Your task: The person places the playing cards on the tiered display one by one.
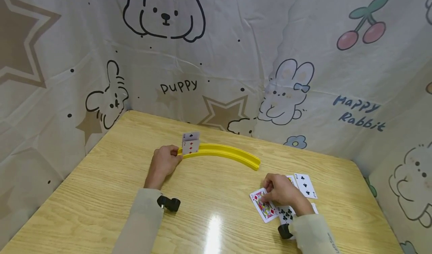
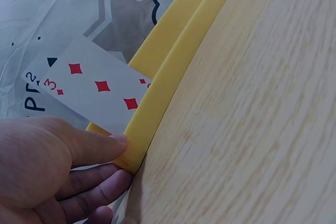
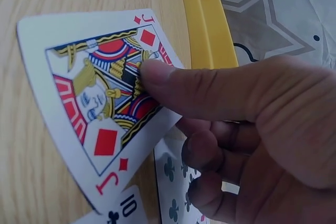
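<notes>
My left hand (image 1: 164, 163) holds the left end of a curved yellow card holder (image 1: 222, 151), thumb on its front and fingers curled beneath in the left wrist view. In the holder's groove stand a three of diamonds (image 2: 102, 86) and, behind it, a two of spades (image 2: 32, 74), both near my left hand. My right hand (image 1: 282, 189) pinches a jack of diamonds (image 3: 113, 95), its thumb lying across the picture. The card tilts over the table. Beneath it and my hand lie a ten of clubs (image 3: 128, 208) and other cards, partly hidden.
A clubs card (image 1: 305, 185) lies face up to the right of my right hand. The wooden table (image 1: 202, 194) meets a patterned cloth (image 1: 216, 59) at its back and sides. A black device (image 1: 168, 203) sits at my left wrist.
</notes>
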Demonstrator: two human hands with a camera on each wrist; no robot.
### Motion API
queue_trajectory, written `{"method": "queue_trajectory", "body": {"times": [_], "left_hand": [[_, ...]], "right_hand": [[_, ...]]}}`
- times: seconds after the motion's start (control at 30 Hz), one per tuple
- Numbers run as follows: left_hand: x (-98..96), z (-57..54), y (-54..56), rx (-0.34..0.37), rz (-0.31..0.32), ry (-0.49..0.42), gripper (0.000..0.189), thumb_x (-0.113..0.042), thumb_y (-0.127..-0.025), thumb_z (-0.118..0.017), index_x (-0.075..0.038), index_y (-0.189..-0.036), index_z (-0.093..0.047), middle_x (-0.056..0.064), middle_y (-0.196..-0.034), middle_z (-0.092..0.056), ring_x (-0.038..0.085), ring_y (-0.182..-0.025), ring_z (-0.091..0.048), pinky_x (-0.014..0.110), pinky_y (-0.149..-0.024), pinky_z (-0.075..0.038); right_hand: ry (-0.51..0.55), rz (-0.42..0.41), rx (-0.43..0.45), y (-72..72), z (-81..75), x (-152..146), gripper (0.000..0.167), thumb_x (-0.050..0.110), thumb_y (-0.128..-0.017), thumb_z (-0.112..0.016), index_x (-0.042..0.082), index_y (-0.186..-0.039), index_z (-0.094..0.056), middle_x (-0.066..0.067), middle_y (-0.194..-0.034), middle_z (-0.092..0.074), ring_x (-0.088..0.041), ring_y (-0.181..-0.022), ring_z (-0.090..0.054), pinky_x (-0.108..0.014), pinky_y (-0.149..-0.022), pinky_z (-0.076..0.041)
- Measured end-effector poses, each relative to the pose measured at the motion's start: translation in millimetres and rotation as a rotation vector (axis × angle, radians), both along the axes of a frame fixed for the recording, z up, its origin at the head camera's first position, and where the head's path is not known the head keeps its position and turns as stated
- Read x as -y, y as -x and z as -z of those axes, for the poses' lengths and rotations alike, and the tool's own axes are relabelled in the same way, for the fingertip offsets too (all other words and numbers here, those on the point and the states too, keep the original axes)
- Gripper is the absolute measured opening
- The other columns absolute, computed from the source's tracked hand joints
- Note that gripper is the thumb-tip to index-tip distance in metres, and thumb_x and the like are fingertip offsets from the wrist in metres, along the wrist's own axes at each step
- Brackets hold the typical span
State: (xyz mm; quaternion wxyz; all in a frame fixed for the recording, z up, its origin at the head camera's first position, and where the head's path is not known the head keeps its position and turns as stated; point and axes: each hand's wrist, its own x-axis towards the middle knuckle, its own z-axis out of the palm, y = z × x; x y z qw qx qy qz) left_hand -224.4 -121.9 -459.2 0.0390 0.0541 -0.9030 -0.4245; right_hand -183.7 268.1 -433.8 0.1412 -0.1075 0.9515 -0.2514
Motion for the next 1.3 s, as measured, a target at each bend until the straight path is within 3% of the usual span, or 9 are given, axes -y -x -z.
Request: {"method": "queue_trajectory", "body": {"times": [0.43,0.8,1.3], "left_hand": [[-0.5,1.2,-1.0,-0.005,0.002,-0.002,0.034,-0.014,-0.091,-0.073,0.001,-0.121,-0.07,0.013,-0.105,-0.071,0.027,-0.095,-0.066,0.043,-0.084,-0.052],[-1.0,-0.6,-3.0,-0.016,0.003,-0.015,0.032,-0.013,-0.091,-0.074,0.0,-0.119,-0.071,0.013,-0.103,-0.072,0.027,-0.095,-0.066,0.043,-0.082,-0.053],[-0.9,-0.2,0.2,-0.016,0.003,-0.001,0.033,-0.014,-0.091,-0.074,0.001,-0.12,-0.07,0.013,-0.103,-0.072,0.027,-0.095,-0.066,0.044,-0.084,-0.052]], "right_hand": [[0.056,-0.052,-0.052,1.0,-1.2,0.8,0.037,0.01,-0.07,-0.091,0.012,-0.085,-0.058,0.001,-0.075,-0.055,-0.016,-0.07,-0.05,-0.03,-0.063,-0.042],[0.046,-0.137,-0.06,-0.2,-6.9,-2.6,0.023,0.011,-0.077,-0.087,0.011,-0.092,-0.069,0.003,-0.076,-0.055,-0.015,-0.07,-0.049,-0.029,-0.063,-0.042],[0.112,-0.137,-0.06,-0.1,-17.6,-0.6,0.02,0.01,-0.08,-0.084,0.009,-0.089,-0.067,0.002,-0.076,-0.055,-0.016,-0.071,-0.05,-0.027,-0.062,-0.043]]}}
